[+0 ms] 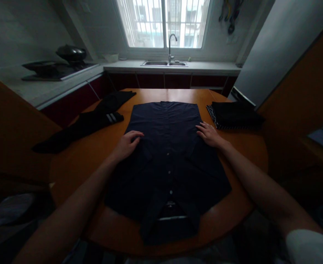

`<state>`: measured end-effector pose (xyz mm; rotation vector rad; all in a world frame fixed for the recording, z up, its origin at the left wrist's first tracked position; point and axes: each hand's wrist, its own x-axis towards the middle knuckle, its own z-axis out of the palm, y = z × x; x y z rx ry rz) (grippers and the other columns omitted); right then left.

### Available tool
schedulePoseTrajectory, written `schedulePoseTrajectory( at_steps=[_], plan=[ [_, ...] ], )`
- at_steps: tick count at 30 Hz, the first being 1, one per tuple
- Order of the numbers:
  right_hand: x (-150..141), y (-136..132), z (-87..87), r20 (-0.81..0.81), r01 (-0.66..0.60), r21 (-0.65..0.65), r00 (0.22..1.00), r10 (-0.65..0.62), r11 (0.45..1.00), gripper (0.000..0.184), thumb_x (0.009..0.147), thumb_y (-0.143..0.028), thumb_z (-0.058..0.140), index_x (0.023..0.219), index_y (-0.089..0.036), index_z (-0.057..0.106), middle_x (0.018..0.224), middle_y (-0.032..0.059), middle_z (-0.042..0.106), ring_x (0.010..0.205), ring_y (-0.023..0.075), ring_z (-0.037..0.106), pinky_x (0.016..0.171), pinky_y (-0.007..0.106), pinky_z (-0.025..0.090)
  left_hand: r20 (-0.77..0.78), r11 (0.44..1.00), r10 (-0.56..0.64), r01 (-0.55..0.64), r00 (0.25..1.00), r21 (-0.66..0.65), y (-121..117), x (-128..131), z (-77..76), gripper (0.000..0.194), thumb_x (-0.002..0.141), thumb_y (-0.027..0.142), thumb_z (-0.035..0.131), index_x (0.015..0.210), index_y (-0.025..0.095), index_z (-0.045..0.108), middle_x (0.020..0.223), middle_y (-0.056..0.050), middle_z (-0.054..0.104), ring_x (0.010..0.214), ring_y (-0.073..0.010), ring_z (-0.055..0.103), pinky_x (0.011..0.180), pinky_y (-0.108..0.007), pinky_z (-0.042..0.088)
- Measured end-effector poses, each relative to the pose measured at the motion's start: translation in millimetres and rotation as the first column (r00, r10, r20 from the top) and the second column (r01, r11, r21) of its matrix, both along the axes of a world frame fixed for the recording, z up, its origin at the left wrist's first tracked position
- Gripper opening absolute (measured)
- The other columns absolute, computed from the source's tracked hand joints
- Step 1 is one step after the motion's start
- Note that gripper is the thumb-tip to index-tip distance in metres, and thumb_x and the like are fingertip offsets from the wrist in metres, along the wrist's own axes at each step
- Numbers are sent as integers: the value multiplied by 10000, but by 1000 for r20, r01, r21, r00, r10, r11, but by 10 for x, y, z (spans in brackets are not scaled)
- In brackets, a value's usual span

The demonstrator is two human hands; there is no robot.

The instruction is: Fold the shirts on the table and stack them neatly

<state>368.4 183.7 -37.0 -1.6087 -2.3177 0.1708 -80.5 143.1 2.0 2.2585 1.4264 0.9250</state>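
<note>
A dark navy button-up shirt [165, 135] lies spread out on the round wooden table [95, 161], its collar toward me and its hem toward the window. White buttons run down its middle. On the shirt's left edge rests my left hand [129, 143], fingers loosely bent and apart from the thumb. My right hand [209, 133] lies on the opposite edge with fingers spread, touching the fabric. Neither hand has cloth visibly gripped in it.
Dark garments [81, 126] with a striped cuff lie at the table's left. A folded black cloth stack [235, 114] sits at the right. Beyond are a counter with a sink [164, 63], a stove with a wok [71, 53], and a fridge [277, 44].
</note>
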Motion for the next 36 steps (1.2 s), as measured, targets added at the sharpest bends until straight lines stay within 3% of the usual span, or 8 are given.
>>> schedulePoseTrajectory(
  at_steps=[5, 10, 13, 17, 21, 27, 36],
  plan=[
    [17, -17, 50, 4, 34, 27, 999, -34, 999, 577, 1023, -498, 367, 1497, -195, 495, 1616, 158, 369, 1519, 327, 270, 1207, 573, 253, 7, 1000, -6, 6, 1000, 17, -23, 0, 28, 273, 917, 342, 494, 1036, 220, 707, 1174, -89, 701, 1134, -258, 643, 1081, -493, 462],
    [-152, -159, 194, -19, 36, 160, 999, -33, 986, 535, 1005, -435, 436, 1481, -203, 510, 1611, 154, 375, 1518, 345, 265, 1206, 617, 234, 25, 999, 7, -8, 1000, 33, -28, -13, 53, 268, 921, 348, 504, 1037, 218, 708, 1168, -84, 700, 1129, -253, 645, 1077, -479, 466],
    [-391, -341, 205, 1, -89, 112, 996, 90, 990, 562, 1019, -459, 417, 1514, -197, 470, 1630, 164, 340, 1535, 330, 227, 1213, 594, 237, 28, 1000, -3, 2, 1000, 28, -35, 1, 54, 267, 925, 345, 502, 1039, 220, 709, 1168, -80, 698, 1135, -250, 641, 1080, -478, 466],
    [-638, -516, 159, 91, -240, -29, 966, 242, 970, 613, 1034, -537, 367, 1567, -236, 387, 1670, 152, 250, 1555, 324, 153, 1218, 631, 152, 16, 1000, -18, 18, 1000, 7, -54, 39, 31, 263, 932, 332, 504, 1045, 222, 714, 1172, -81, 698, 1135, -249, 641, 1072, -473, 475],
    [-636, -527, 185, 109, -237, -102, 963, 248, 966, 660, 1023, -587, 351, 1592, -254, 334, 1688, 142, 183, 1560, 322, 100, 1223, 623, 124, 15, 999, -43, 43, 999, 4, -86, 85, 24, 257, 941, 323, 508, 1053, 222, 716, 1176, -79, 696, 1123, -243, 648, 1061, -464, 486],
    [-580, -535, 236, 77, -283, -102, 954, 291, 954, 656, 1030, -575, 318, 1616, -283, 266, 1701, 100, 102, 1562, 319, 50, 1223, 634, 99, -9, 997, -79, 79, 997, 10, -118, 147, 33, 241, 951, 290, 513, 1056, 213, 716, 1179, -80, 692, 1127, -230, 648, 1063, -445, 489],
    [-615, -542, 201, 82, -290, -139, 950, 302, 947, 672, 1024, -595, 323, 1621, -298, 241, 1700, 92, 103, 1561, 316, 35, 1221, 641, 86, -7, 996, -87, 87, 996, 2, -113, 161, 20, 236, 957, 281, 514, 1059, 215, 716, 1168, -73, 698, 1103, -222, 657, 1049, -440, 496]
  ],
)
